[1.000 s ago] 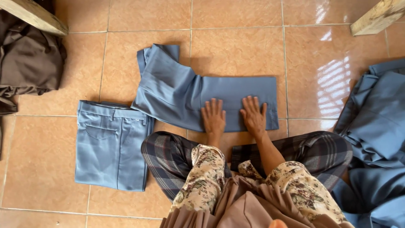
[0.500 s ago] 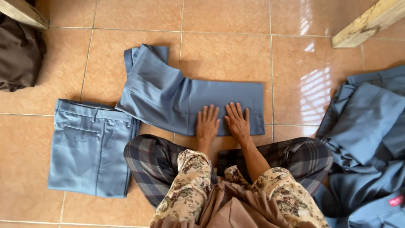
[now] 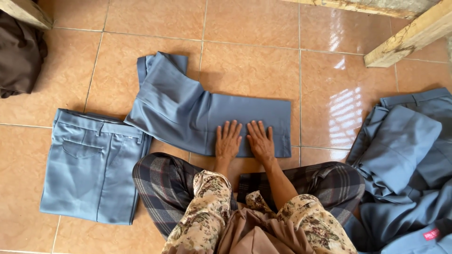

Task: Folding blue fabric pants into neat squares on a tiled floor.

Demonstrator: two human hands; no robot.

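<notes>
At the far left a heap of dark brown cloth point(image 3: 19, 54) lies slumped beneath a rough wooden beam point(image 3: 28, 11). Near it, on the glossy orange-tan floor tiles point(image 3: 249, 70), rests a pair of folded blue-grey trousers point(image 3: 89, 164), a neat rectangle of smooth woven fabric with its waistband and curved pocket seam at the far edge.

In the middle lie the blue-grey trousers being folded point(image 3: 197, 117), matte and finely woven, flat on the floor just beyond the person's crossed legs in dark plaid cloth point(image 3: 165, 183). Their long axis runs left to right: the doubled legs form a crisp straight-edged band ending at the right, while the waist part bends away toward the far left, where the cloth is looser and creased.

The left hand point(image 3: 228, 141) lies palm down on the near edge of the band, fingers point(image 3: 234, 128) straight, slightly spread and gripping nothing. The right hand point(image 3: 261, 141) is just beside it, also flat, fingers pointing far, pressing the cloth and holding nothing. Both sleeves are of a floral print in tan and green.

At the right a rumpled pile of blue-grey garments point(image 3: 405, 160) spreads in soft folds, with another raw wooden beam point(image 3: 409, 37) slanting beyond it.
</notes>
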